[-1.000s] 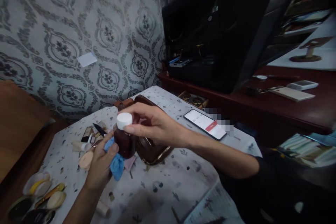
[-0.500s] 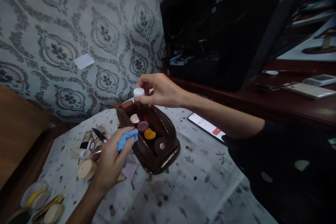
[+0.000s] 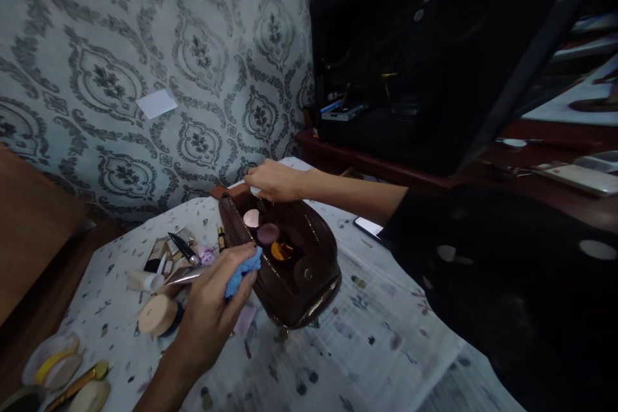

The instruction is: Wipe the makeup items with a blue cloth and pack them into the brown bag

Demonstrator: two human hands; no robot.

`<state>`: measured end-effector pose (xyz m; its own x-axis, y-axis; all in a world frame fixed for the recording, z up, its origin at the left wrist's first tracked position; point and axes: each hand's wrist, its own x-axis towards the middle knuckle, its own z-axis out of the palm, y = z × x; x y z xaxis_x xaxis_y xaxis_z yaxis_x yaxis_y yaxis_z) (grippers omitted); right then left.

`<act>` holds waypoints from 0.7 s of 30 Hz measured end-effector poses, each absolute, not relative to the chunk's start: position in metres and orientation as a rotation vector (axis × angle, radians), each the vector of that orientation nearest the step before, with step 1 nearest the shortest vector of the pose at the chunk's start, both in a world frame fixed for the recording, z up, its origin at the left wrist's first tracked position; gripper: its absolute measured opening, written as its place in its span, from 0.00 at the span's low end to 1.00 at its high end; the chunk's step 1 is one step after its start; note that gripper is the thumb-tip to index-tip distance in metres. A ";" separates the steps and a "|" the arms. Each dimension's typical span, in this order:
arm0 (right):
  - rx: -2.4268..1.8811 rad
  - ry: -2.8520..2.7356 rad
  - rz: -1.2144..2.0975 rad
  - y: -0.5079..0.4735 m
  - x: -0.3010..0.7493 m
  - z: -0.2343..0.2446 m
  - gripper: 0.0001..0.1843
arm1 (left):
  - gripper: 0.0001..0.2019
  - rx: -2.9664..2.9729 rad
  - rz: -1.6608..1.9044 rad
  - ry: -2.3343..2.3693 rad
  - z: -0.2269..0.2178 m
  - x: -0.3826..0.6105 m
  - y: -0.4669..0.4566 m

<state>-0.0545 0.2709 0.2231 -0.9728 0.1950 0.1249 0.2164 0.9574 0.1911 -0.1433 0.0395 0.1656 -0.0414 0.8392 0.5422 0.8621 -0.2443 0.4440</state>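
A brown leather pouch [image 3: 309,283] stands open on a table covered with newspaper [image 3: 367,347]. Inside it I see round lids in pink, mauve and orange [image 3: 279,250]. My right hand [image 3: 273,180] reaches over the pouch's far end, fingers closed round the white cap [image 3: 254,192] of a dark bottle that is sunk into the pouch. My left hand [image 3: 212,309] hovers at the pouch's near left side and pinches a crumpled blue cloth [image 3: 241,270].
Loose cosmetics lie left of the pouch: a beige round compact [image 3: 157,314], tubes and a black pencil [image 3: 181,246]. More compacts [image 3: 53,360] sit at the lower left. A phone [image 3: 367,226] shows behind my right arm. A dark TV [image 3: 434,51] on a red-brown cabinet stands at the right.
My right hand carried the white-capped bottle from above the cloth to the pouch's far end and lowered it inside. My left hand kept the blue cloth and stayed by the pouch.
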 end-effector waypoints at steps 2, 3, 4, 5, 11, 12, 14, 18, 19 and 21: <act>-0.303 -3.015 -0.361 0.272 -0.060 0.220 0.13 | 0.12 -2.161 -1.178 -1.907 0.165 -0.143 0.040; -0.300 -3.015 -0.375 0.273 -0.062 0.219 0.14 | 0.12 -2.163 -1.178 -1.912 0.164 -0.143 0.040; -0.298 -3.013 -0.383 0.274 -0.065 0.218 0.14 | 0.12 -2.164 -1.178 -1.922 0.164 -0.144 0.040; -0.301 -3.012 -0.389 0.274 -0.067 0.217 0.14 | 0.12 -2.162 -1.179 -1.932 0.163 -0.144 0.040; -0.315 -3.058 -0.423 0.270 -0.075 0.225 0.14 | 0.12 -2.148 -1.197 -1.934 0.161 -0.145 0.039; -0.310 -3.058 -0.438 0.270 -0.076 0.226 0.14 | 0.12 -2.145 -1.195 -1.938 0.161 -0.145 0.039; -0.285 -3.052 -0.458 0.270 -0.078 0.224 0.14 | 0.12 -2.140 -1.187 -1.946 0.161 -0.145 0.039; -0.217 -3.064 -0.431 0.276 -0.082 0.211 0.14 | 0.12 -2.149 -1.179 -1.934 0.162 -0.145 0.039; -0.206 -3.067 -0.420 0.278 -0.082 0.208 0.14 | 0.12 -2.153 -1.179 -1.934 0.162 -0.145 0.038; -0.190 -3.069 -0.397 0.281 -0.083 0.203 0.15 | 0.13 -2.155 -1.185 -1.939 0.162 -0.146 0.038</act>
<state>-0.0831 0.2812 0.2029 -0.9916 0.1159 0.0567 0.1265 0.9598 0.2507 -0.1459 0.0375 0.1619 -0.0530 0.8482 0.5270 0.8557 -0.2334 0.4618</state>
